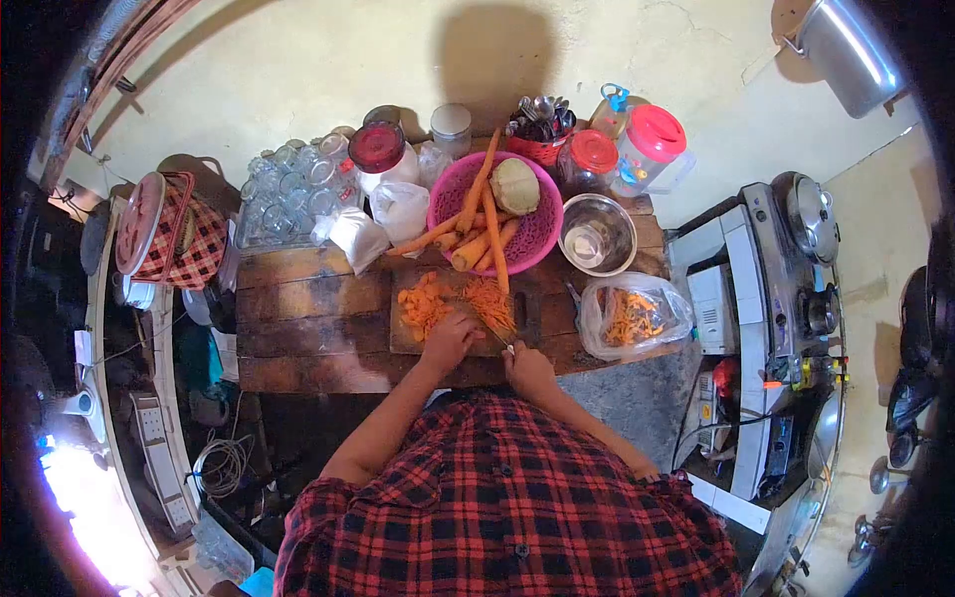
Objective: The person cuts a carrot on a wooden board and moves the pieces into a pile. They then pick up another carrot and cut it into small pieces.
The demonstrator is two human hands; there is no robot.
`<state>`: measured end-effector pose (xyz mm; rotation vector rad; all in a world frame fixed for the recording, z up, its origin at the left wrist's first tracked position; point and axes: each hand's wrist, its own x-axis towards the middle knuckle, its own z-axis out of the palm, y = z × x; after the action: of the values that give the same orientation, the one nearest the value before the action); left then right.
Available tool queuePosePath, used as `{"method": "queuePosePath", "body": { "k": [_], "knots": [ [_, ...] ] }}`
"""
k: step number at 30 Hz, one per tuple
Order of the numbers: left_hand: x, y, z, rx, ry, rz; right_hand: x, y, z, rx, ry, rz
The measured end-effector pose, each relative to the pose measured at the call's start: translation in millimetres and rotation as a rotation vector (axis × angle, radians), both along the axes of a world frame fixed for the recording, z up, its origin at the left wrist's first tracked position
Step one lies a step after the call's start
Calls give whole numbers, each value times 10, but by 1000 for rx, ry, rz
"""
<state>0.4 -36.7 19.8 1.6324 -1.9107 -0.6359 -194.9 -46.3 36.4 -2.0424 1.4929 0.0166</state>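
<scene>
A wooden cutting board (403,336) lies on the table in front of me. Orange carrot pieces (423,305) are heaped on its left part, and thin carrot strips (487,300) spread over its middle. My left hand (451,339) rests on the board beside the strips, fingers bent together; whatever is under them is hidden. My right hand (529,372) is closed round the handle of a knife (510,348), at the strips' near end. Most of the blade cannot be made out. Behind the board, a pink basket (550,237) holds several whole carrots (471,254) and a pale round vegetable (515,186).
Right of the board sit a plastic bag (594,313) with cut carrot and a steel bowl (615,234). Glass jars (298,189), white bags (401,211), a red-lidded jar (383,154) and a pink-lidded pitcher (652,149) line the back. A stove (771,259) stands at far right.
</scene>
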Motion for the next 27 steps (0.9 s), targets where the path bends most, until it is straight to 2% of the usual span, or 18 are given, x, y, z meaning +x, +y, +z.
{"method": "queuePosePath", "body": {
  "k": [2,5,12,14,24,27],
  "knots": [
    [-5,72,-25,-149,-99,-13,1,15,-18,4,-8,9],
    [17,96,-362,-163,-165,-103,3,65,31,20,-19,19],
    [-2,154,-260,-130,-118,-133,19,112,-32,11,-71,-24],
    [-17,219,-283,-335,-182,-117,47,114,-52,26,-62,-26],
    [-125,386,-126,-250,-395,-85,44,98,190,68,24,26],
    [-133,395,-82,-221,-417,-83,87,183,51,66,30,-13]
  ]
}}
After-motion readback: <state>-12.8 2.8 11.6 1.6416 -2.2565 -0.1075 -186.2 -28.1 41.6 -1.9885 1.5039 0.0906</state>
